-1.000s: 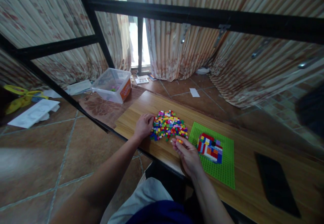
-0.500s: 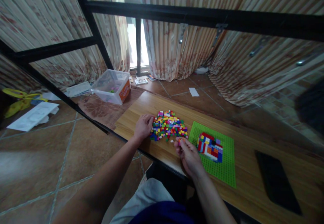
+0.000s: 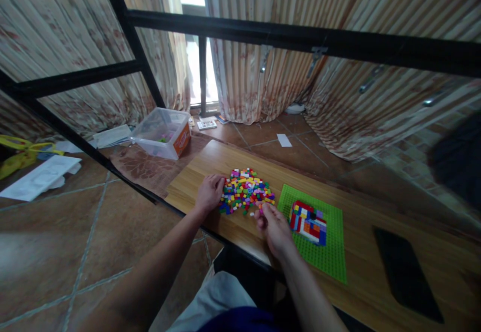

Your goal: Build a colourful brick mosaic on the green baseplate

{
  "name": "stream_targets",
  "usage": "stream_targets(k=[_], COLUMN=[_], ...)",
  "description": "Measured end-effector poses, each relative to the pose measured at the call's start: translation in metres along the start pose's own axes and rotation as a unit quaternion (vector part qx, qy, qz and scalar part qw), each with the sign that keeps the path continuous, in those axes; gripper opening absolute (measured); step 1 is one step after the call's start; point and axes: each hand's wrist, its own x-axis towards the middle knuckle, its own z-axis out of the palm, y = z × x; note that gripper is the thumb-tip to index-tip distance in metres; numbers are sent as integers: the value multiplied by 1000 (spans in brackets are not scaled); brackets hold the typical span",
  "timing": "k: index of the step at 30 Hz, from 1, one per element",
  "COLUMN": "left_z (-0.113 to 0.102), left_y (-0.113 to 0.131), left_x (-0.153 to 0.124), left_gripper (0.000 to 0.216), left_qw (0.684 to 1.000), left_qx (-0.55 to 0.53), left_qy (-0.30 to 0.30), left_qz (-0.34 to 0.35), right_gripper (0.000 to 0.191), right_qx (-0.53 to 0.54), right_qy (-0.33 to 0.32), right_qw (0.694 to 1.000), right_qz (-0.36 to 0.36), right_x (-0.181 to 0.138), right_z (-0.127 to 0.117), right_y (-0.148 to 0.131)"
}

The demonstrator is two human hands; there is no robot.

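Note:
A pile of small coloured bricks lies on the wooden table. My left hand rests at the pile's left edge with fingers curled against the bricks. My right hand sits at the pile's near right edge, fingertips pinched together on a small brick I cannot name by colour. To its right lies a green baseplate carrying a multicoloured brick build of red, white, orange and blue.
A black flat object lies on the table at the right. On the tiled floor stand a clear plastic box and papers. A black metal frame crosses overhead, with curtains behind.
My right hand's fingers have closed from reaching into the pile's edge to a pinch. The camera has shifted slightly; my left hand stays at the pile.

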Motion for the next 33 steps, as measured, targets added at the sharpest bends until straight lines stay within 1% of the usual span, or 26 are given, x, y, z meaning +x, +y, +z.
stream_targets(k=[2,5,7,11,13,15,19,22,25,27,29,31,33], left_z=[0,1,2,3,3,3,3,3,3,4,4,5,5], left_y=[0,-2,-3,-4,-4,-3,-2,-2,-2,-2,-2,-2,-3], left_x=[0,0,0,-1,-1,-1,-1,-2,-1,-1,-1,-1,-1], left_gripper=[29,29,28,28,28,29,28,29,29,29,29,29,29], left_qw=[1000,1000,1000,1000,1000,1000,1000,1000,1000,1000,1000,1000,1000], left_qx=[0,-3,-3,-1,0,0,3,1,-2,-4,-2,2,4], left_qy=[-1,0,1,1,2,4,4,6,4,3,4,5,7], left_qz=[-1,5,7,9,11,8,6,10,9,8,8,6,7], right_gripper=[47,48,44,32,33,39,54,50,37,28,22,19,18], right_qx=[-44,-157,-210,-275,-304,-345,-450,-476,-477,-467,-466,-495,-545], right_qy=[-18,-32,-28,-14,-4,8,31,54,73,38,-29,-83,-104], right_qw=[999,986,976,960,950,935,883,864,856,857,850,822,781], right_qz=[-26,-48,-51,-59,-65,-81,-132,-157,-187,-216,-245,-267,-286], right_x=[10,28,38,52,56,58,57,51,39,28,18,9,3], right_z=[3,9,12,11,8,4,-3,-5,0,7,17,27,35], right_y=[-4,-8,-9,-8,-8,-9,-14,-18,-18,-13,-5,4,11])
